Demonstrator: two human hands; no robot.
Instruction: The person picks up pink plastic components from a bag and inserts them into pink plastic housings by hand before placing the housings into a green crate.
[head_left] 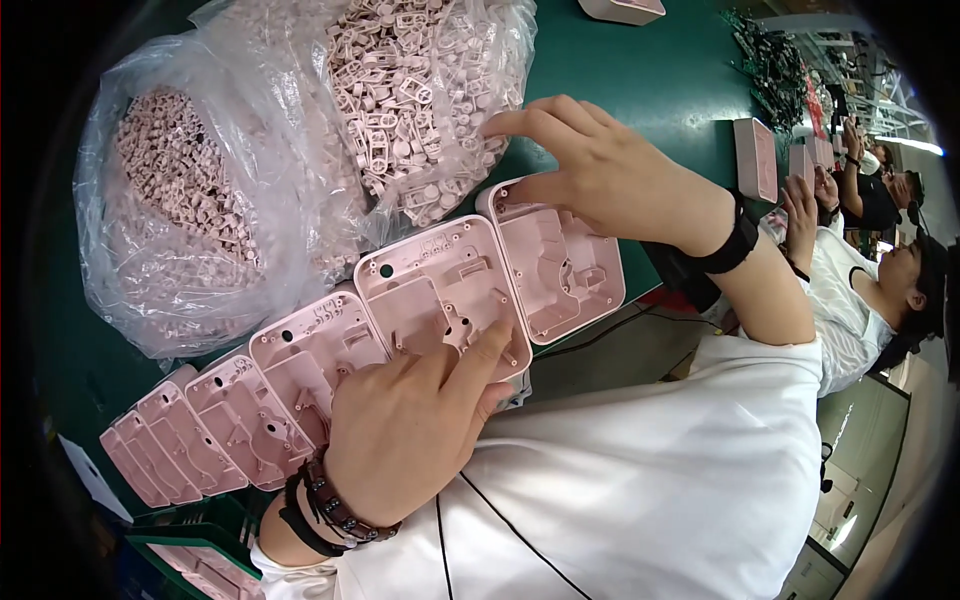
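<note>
A row of pink plastic housings, open side up with ribs and small posts inside, runs from lower left to the middle. My left hand [410, 415], with a beaded bracelet, lies over one housing [420, 262], its index finger stretched inside and its thumb apart by the near wall. I see nothing held in it. My right hand [590, 165], with a black wristband, is over the rightmost housing [548, 325]. Its thumb is over that housing's far corner and its index finger reaches toward a clear bag of small pink parts [385, 110], fingers apart.
Another clear bag of smaller pink parts [185, 170] stands at the left on the green table [620, 75]. Pink housings [755, 160] and a heap of black parts [770, 70] lie at the right. A co-worker in white [845, 300] is beside me. A green crate [200, 560] holds pink pieces.
</note>
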